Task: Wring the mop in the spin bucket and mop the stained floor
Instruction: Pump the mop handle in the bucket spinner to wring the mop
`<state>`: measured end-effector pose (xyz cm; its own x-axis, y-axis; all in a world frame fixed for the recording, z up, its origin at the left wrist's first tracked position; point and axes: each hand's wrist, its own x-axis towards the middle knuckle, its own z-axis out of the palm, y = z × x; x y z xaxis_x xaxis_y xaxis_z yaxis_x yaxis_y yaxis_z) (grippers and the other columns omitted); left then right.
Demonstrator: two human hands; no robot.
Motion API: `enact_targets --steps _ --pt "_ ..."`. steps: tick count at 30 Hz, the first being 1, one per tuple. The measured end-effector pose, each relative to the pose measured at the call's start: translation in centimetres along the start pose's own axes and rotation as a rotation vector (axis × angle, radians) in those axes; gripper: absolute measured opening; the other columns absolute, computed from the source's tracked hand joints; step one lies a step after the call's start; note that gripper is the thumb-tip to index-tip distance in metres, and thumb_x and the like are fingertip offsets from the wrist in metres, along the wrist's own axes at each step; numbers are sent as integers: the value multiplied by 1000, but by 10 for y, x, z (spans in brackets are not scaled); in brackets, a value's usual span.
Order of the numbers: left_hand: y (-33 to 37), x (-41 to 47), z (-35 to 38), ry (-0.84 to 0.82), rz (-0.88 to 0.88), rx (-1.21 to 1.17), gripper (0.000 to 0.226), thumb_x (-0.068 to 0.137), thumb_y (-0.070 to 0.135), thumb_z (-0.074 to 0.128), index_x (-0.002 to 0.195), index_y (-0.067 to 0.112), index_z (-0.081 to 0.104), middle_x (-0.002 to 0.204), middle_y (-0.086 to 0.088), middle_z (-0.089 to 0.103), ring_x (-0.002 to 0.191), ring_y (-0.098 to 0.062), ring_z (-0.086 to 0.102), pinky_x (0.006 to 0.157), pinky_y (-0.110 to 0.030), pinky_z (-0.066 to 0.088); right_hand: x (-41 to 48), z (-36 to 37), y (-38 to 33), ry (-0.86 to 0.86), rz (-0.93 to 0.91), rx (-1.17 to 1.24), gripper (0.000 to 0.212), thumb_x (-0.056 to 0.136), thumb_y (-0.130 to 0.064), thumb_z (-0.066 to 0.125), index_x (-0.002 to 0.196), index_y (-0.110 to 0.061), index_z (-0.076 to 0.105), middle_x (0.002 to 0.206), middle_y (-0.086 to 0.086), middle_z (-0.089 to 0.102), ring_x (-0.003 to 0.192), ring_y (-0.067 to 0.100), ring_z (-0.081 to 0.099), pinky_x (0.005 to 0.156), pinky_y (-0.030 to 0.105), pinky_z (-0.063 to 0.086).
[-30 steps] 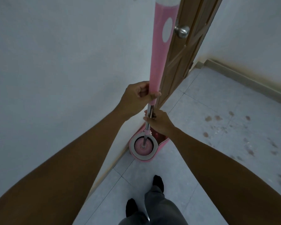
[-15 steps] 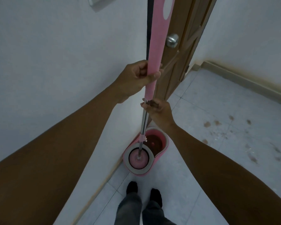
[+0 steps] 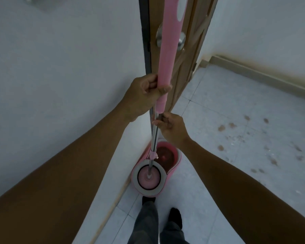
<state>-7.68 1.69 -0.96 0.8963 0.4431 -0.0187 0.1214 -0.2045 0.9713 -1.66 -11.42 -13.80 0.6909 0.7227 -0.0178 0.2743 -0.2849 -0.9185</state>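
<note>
The mop stands upright with its pink handle (image 3: pixel 167 55) above a metal shaft (image 3: pixel 155 136). Its pink head (image 3: pixel 148 176) sits inside the white-rimmed spin basket of the pink bucket (image 3: pixel 173 169) on the floor by the wall. Dark water fills the bucket's other compartment (image 3: pixel 165 154). My left hand (image 3: pixel 144 92) grips the lower end of the pink handle. Just below it, my right hand (image 3: pixel 171 125) holds the metal shaft. Brown stains (image 3: pixel 232 125) dot the tiled floor to the right.
A white wall (image 3: pixel 60 76) runs along the left. A brown wooden door (image 3: pixel 190 59) with a metal knob (image 3: pixel 181 41) stands behind the mop. A skirting board (image 3: pixel 253 71) lines the far right wall. My legs and dark shoes (image 3: pixel 174 215) stand just before the bucket.
The view has tilted down and nearer to the bucket. Both hands have kept their hold on the mop, the handle rising then dropping a little while the head stays in the spin basket.
</note>
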Motion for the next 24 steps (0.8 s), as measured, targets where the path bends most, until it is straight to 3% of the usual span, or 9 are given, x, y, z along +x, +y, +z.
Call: enact_targets --steps 4,9,12,16,21,23,24 --pt "-13 -17 -7 58 -23 -8 38 92 13 68 128 2 62 112 -3 72 100 -9 70 83 -16 54 -5 16 4 -54 -30 4 18 88 -19 70 98 -4 68 93 6 75 83 21 73 77 42 61" --pt "-36 -49 -10 101 -71 4 34 92 11 67 125 3 64 110 9 70 97 2 68 80 -8 51 -22 39 15 -116 -33 -21 18 89 -17 69 104 -8 69 97 1 76 87 10 72 82 26 59" --pt "-54 -65 -6 100 -90 -4 29 91 12 68 120 8 66 107 8 72 98 -1 69 81 -9 51 -34 48 26 -150 -8 -25 12 88 -16 69 99 -13 70 92 -7 74 84 2 70 80 16 56" --pt "-78 -86 0 71 -136 2 23 89 14 71 108 26 67 105 9 74 97 -4 71 82 -10 51 -52 60 36 -208 141 -2 14 89 -15 67 102 -11 70 91 -2 75 80 6 70 74 12 55" --pt "-110 -112 5 -81 -233 212 22 91 17 71 112 20 69 101 5 74 91 -2 70 80 -11 52 -78 75 56 -301 306 -69 9 94 -12 61 98 -18 67 74 -18 62 65 -12 62 61 7 48" --pt "-118 -117 4 -158 -320 269 23 92 19 70 115 19 69 105 0 73 95 -8 70 88 -22 54 -82 78 60 -357 365 -98 13 94 -17 62 106 -14 68 76 -13 65 69 -7 65 67 12 54" --pt "-120 -117 3 -198 -359 288 23 92 20 70 115 20 69 108 -1 72 98 -13 69 93 -29 55 -84 80 63 -366 383 -104 17 94 -20 62 109 -14 68 80 -7 69 75 1 68 74 22 58"
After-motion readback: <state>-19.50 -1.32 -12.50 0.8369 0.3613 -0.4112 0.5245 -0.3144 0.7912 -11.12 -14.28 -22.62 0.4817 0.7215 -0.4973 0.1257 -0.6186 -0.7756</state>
